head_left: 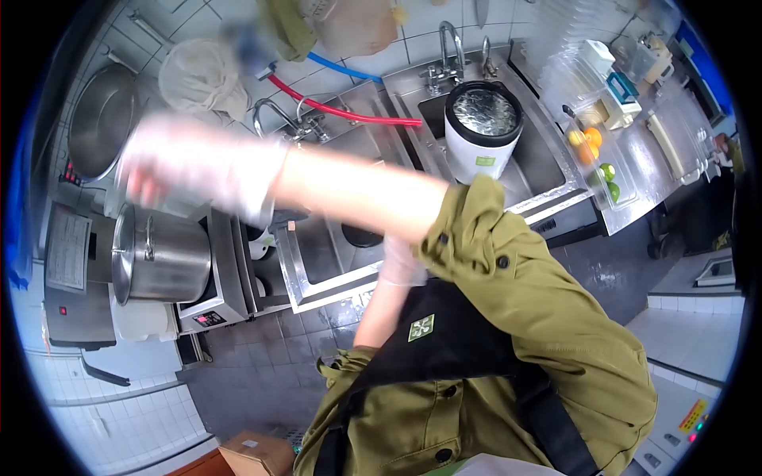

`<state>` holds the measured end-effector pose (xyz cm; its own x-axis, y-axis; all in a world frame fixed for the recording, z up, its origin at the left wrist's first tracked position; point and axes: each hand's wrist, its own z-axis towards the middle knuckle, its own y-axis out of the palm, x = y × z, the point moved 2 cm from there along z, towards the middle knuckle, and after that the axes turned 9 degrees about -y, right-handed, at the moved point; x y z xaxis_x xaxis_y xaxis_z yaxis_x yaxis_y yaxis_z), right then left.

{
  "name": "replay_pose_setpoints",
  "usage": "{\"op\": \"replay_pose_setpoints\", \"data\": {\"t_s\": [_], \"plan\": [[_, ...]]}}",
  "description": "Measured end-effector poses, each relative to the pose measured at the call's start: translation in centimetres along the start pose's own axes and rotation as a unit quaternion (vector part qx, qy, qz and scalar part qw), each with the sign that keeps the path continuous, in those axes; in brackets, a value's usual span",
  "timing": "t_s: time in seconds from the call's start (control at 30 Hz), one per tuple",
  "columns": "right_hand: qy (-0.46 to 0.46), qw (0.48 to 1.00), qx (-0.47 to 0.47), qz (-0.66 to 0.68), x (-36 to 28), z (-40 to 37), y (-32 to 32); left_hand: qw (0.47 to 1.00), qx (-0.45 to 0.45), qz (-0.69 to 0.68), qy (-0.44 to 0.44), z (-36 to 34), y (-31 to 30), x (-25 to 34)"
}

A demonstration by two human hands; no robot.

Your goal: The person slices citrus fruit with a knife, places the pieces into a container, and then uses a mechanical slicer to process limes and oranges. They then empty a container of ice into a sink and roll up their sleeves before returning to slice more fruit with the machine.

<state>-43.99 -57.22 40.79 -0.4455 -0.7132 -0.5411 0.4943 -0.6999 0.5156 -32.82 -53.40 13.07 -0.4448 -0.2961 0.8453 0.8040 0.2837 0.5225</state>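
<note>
So there's a white tub with a black rim point(482, 135) standing in the steel sink point(548, 170), shiny crinkly stuff inside it, right below the tap point(452, 40). A red hose point(357, 116) and a blue hose point(343, 69) run along the tiled wall. Oranges point(590, 143) and limes point(609, 182) sit on the steel counter point(635, 159) beside that sink. A big steel pan point(99, 119) sits far left, with a whitish cloth bag point(202, 79) near it. A cardboard box point(255, 454) is down on the floor.
</note>
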Motion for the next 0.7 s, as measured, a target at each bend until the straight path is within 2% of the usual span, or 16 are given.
{"op": "replay_pose_setpoints", "data": {"t_s": [0.03, 0.07, 0.1, 0.13, 0.17, 0.2, 0.23, 0.27, 0.37, 0.4, 0.43, 0.57, 0.67, 0.7], "plan": [[-0.023, 0.996, -0.078, 0.035, 0.9, -1.5, 2.5, 0.996, -0.084, -0.034, -0.01, 1.6, 0.2, 0.8], [0.033, 0.995, -0.072, 0.064, 1.8, -3.4, 4.7, 0.98, -0.157, -0.114, -0.048, 2.2, 0.3, 1.9], [0.049, 0.993, -0.072, 0.084, 3.3, -4.8, 6.8, 0.952, -0.221, -0.186, -0.096, 2.9, 1.4, 4.0], [0.065, 0.985, -0.141, 0.072, 3.4, -6.5, 8.1, 0.976, -0.181, -0.072, -0.099, 2.3, 2.8, 5.9], [0.091, 0.98, -0.162, 0.072, 4.4, -7.4, 9.8, 0.961, -0.274, -0.036, -0.029, 2.7, 3.3, 6.9], [0.012, 0.972, -0.235, 0.002, 6.9, -7.9, 11.4, 0.943, -0.332, -0.003, 0.011, 3.2, 2.9, 7.1], [0.007, 0.963, -0.268, -0.013, 7.8, -8.5, 12.1, 0.921, -0.386, 0.025, 0.053, 3.7, 2.4, 7.3], [0.0, 0.954, -0.3, -0.027, 7.5, -8.9, 12.7, 0.921, -0.378, 0.069, 0.066, 3.5, 2.7, 7.9], [0.193, 0.936, -0.278, 0.099, 4.7, -11.0, 14.6, 0.907, -0.371, 0.18, 0.082, 3.0, 3.9, 10.3], [0.211, 0.936, -0.272, 0.078, 4.1, -11.1, 14.9, 0.899, -0.381, 0.203, 0.075, 3.1, 4.4, 10.9], [0.23, 0.935, -0.265, 0.056, 3.7, -11.2, 15.1, 0.888, -0.375, 0.243, 0.11, 3.1, 5.0, 11.1], [0.314, 0.903, -0.289, 0.054, 3.8, -12.0, 15.4, 0.916, -0.31, 0.245, -0.075, 2.0, 6.2, 13.0], [0.354, 0.878, -0.313, 0.07, 6.3, -13.2, 16.5, 0.846, -0.401, 0.328, -0.13, 3.1, 7.6, 16.2], [0.385, 0.863, -0.322, 0.066, 6.9, -13.3, 17.0, 0.819, -0.4, 0.345, -0.226, 3.7, 7.8, 15.7]]}}
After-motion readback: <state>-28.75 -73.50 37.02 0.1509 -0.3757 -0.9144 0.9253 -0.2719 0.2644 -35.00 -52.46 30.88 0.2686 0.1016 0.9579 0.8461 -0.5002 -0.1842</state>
